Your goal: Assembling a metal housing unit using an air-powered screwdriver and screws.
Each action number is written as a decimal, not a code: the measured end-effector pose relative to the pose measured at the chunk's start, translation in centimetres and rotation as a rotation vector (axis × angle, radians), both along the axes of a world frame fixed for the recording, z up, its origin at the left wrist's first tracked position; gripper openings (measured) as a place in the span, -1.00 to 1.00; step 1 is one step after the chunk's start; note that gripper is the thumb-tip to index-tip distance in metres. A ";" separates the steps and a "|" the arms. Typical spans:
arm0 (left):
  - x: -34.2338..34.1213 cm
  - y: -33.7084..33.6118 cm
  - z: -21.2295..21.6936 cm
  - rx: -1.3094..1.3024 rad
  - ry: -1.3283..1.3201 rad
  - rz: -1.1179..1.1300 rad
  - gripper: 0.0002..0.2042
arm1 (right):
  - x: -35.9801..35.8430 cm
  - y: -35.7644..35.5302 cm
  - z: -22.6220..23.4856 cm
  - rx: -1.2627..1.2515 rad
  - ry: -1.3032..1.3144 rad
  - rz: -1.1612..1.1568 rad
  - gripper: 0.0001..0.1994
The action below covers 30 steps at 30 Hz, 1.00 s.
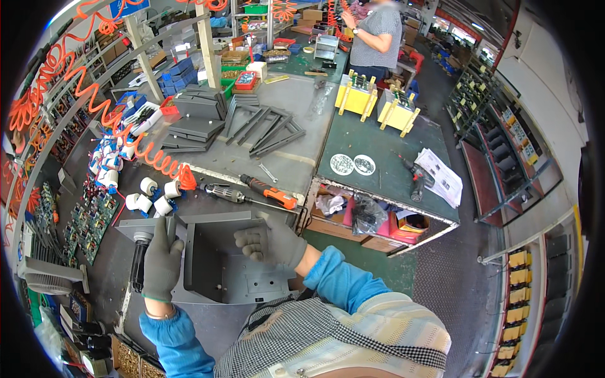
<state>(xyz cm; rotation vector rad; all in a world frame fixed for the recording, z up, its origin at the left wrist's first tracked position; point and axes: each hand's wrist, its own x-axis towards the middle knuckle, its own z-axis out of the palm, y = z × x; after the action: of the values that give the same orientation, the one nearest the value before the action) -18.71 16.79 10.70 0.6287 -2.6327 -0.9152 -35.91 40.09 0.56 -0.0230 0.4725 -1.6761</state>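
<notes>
A grey sheet-metal box (205,255) with its top side uncovered sits on the bench in front of me. My left hand (162,264), in a grey glove, lies at its left side against a grey metal panel (129,228). Its forefinger is stretched out and the thumb stands apart. Just left of that hand is a black cylindrical part (137,264) with a pale ring at its top. My gloved right hand (271,242) hovers over the right side of the box, fingers loosely bent and apart, with nothing visible in it.
Beyond the box lie an orange-black power screwdriver (270,191), another driver (220,191), a wrench (268,173) and white cylindrical parts (162,206). Grey panels (195,126) and frames (268,129) are farther back. Circuit boards (88,227) cover the left. A person (378,38) stands beyond yellow transformers (356,96).
</notes>
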 end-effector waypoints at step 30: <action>-0.9 1.2 0.8 0.426 0.189 0.157 -0.41 | -1.6 2.5 1.0 0.107 0.401 -0.104 -0.50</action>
<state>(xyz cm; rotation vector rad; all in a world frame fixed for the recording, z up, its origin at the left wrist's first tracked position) -19.64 17.95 11.46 0.7891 -2.1996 -1.4223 -37.53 42.57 1.53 -0.2633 0.8765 -1.7495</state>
